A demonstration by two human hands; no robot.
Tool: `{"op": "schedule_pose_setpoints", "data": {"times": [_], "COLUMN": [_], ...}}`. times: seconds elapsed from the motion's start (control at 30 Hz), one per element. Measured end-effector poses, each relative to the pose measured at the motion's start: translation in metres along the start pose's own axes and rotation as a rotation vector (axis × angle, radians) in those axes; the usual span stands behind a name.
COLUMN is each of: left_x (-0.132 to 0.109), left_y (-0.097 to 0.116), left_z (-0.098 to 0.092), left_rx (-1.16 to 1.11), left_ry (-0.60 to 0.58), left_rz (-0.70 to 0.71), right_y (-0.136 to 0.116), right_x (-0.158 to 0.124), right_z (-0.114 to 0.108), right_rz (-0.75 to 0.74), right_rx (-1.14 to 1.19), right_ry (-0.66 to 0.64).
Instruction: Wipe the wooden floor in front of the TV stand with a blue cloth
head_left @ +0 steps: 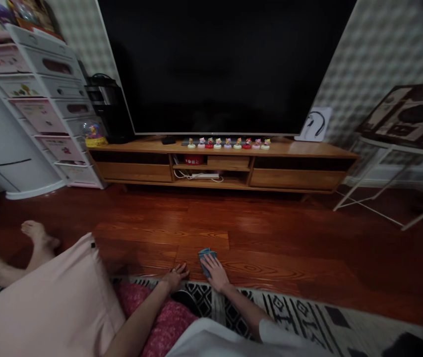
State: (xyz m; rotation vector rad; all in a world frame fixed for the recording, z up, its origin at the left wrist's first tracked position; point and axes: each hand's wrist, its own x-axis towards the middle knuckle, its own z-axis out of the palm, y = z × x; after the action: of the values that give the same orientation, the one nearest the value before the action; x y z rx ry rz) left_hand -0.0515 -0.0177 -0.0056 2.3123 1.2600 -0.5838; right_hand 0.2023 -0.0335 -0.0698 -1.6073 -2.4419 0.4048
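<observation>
On the wooden floor (192,223), my right hand (215,272) holds a folded blue cloth (204,254) down against the boards, its fingers laid over the top. Part of the cloth is hidden under the palm. My left hand (176,276) rests nearby at the edge of the patterned rug (326,317), fingers apart and nothing in it. A dark rounded thing, partly covered, shows between my forearms by the red patterned fabric (170,322).
Ahead stands a low wooden TV cabinet (137,172) with several small figurines (228,143) under a large television (211,64). A pink cushion (55,297) and another person's bare feet (36,235) are at left. A drawer tower (62,94) and white-legged stand (367,186) flank the cabinet.
</observation>
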Motion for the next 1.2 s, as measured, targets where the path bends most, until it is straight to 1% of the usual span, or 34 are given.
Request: {"op": "schedule_pose_setpoints", "data": {"times": [0.07, 0.1, 0.2, 0.27, 0.3, 0.33, 0.37, 0.43, 0.53, 0.63, 0.7, 0.73, 0.8, 0.83, 0.87, 0.93, 1.03, 1.1, 1.13, 1.2], "left_x": [0.000, 0.000, 0.000, 0.000, 0.001, 0.002, 0.003, 0.005, 0.007, 0.008, 0.009, 0.010, 0.011, 0.011, 0.011, 0.011, 0.009, 0.008, 0.007, 0.005], "left_y": [-0.001, -0.001, -0.002, -0.002, -0.003, -0.003, -0.004, -0.007, -0.010, -0.012, -0.012, -0.012, -0.013, -0.013, -0.013, -0.013, -0.012, -0.011, -0.010, -0.009], "left_z": [0.001, 0.001, 0.001, 0.002, 0.002, 0.003, 0.004, 0.007, 0.010, 0.013, 0.014, 0.014, 0.015, 0.015, 0.015, 0.015, 0.013, 0.012, 0.011, 0.009], "left_rx": [-0.004, -0.007, -0.020, -0.030, -0.032, -0.030, -0.025, -0.008, 0.011, 0.012, 0.010, 0.007, -0.002, -0.007, -0.013, -0.022, -0.034, -0.045, -0.051, -0.055], "left_ry": [0.000, -0.002, -0.018, -0.018, -0.012, -0.007, -0.006, -0.005, 0.002, 0.017, 0.014, 0.013, 0.014, 0.015, 0.018, 0.017, 0.013, 0.012, 0.008, -0.001], "left_rz": [-0.002, -0.005, -0.008, -0.006, -0.007, -0.009, -0.012, -0.009, 0.018, 0.028, 0.024, 0.027, 0.032, 0.032, 0.032, 0.025, 0.023, 0.022, 0.020, 0.016], "right_y": [0.031, 0.050, 0.106, 0.132, 0.139, 0.141, 0.139, 0.120, 0.066, 0.010, -0.013, -0.017, -0.011, -0.001, 0.012, 0.045, 0.096, 0.119, 0.125, 0.121], "right_x": [-0.011, -0.019, -0.048, -0.066, -0.073, -0.078, -0.080, -0.079, -0.064, -0.038, -0.018, -0.008, 0.009, 0.015, 0.019, 0.019, 0.001, -0.018, -0.027, -0.040], "right_z": [-0.015, -0.023, -0.044, -0.052, -0.054, -0.053, -0.050, -0.038, -0.009, 0.017, 0.022, 0.020, 0.008, -0.001, -0.011, -0.032, -0.054, -0.057, -0.054, -0.041], "right_rz": [0.098, 0.185, 0.522, 0.724, 0.789, 0.819, 0.812, 0.717, 0.522, 0.315, 0.174, 0.120, 0.084, 0.108, 0.157, 0.303, 0.535, 0.652, 0.701, 0.777], "right_rx": [-0.040, -0.071, -0.182, -0.233, -0.247, -0.255, -0.256, -0.238, -0.157, -0.063, -0.008, 0.010, 0.015, 0.002, -0.019, -0.075, -0.155, -0.195, -0.208, -0.217], "right_ry": [0.018, 0.051, 0.159, 0.203, 0.214, 0.218, 0.216, 0.203, 0.172, 0.145, 0.126, 0.111, 0.081, 0.070, 0.065, 0.072, 0.111, 0.156, 0.180, 0.221]}}
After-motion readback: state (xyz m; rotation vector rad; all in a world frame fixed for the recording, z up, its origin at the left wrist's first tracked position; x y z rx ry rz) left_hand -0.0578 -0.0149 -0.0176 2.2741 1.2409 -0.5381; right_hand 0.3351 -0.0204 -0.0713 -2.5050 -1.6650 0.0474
